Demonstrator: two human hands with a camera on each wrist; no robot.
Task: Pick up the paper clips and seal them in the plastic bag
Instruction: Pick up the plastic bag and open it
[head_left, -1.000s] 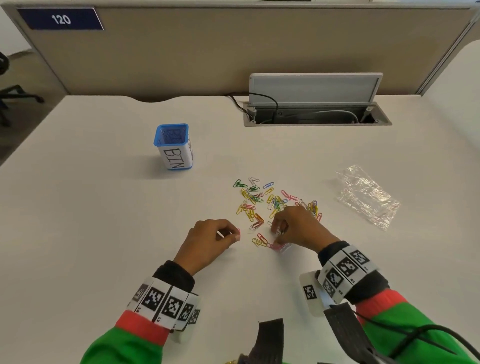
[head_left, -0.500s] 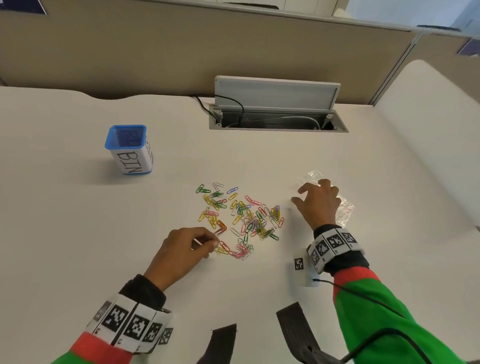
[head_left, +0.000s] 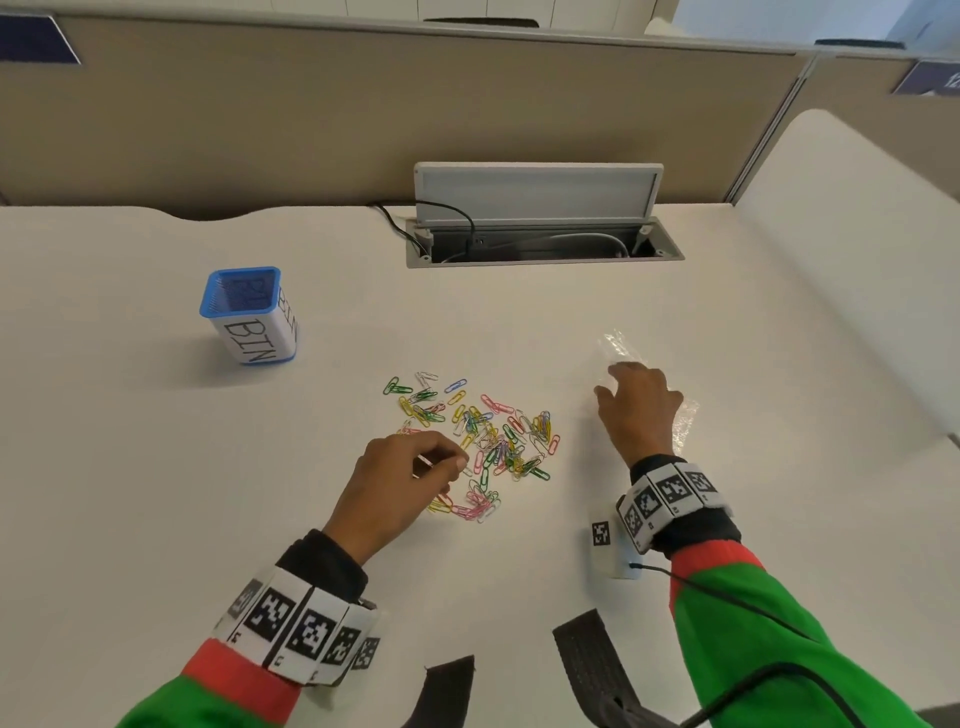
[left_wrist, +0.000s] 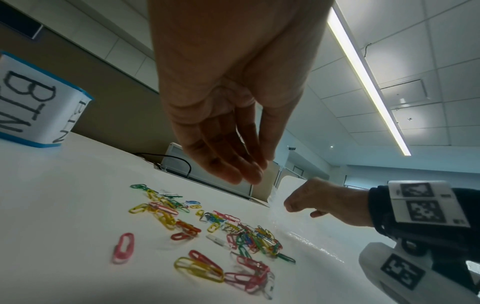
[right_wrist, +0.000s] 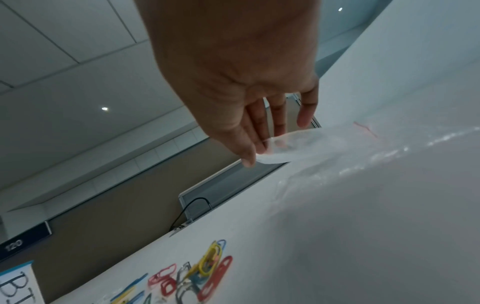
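Observation:
Several coloured paper clips (head_left: 493, 436) lie scattered on the white desk (head_left: 156, 493), also seen in the left wrist view (left_wrist: 246, 232) and the right wrist view (right_wrist: 205, 265). My left hand (head_left: 452, 465) hovers at the pile's near-left edge and pinches a pale paper clip between thumb and forefinger. In the left wrist view its fingers (left_wrist: 233, 174) hang close together. The crumpled clear plastic bag (head_left: 685, 421) lies to the right of the pile. My right hand (head_left: 608, 384) rests on it with fingers straight and spread. Thumb and forefinger tips (right_wrist: 246, 160) touch the bag's raised edge (right_wrist: 324, 139).
A blue-rimmed white cup marked BIN (head_left: 249, 332) stands at the back left. An open cable hatch (head_left: 540, 244) with a raised lid sits at the desk's back, under a beige partition. A second desk (head_left: 857, 260) adjoins on the right.
My right hand left the near edge of the clip pile and moved right onto the plastic bag. My left hand stayed by the pile with its clip.

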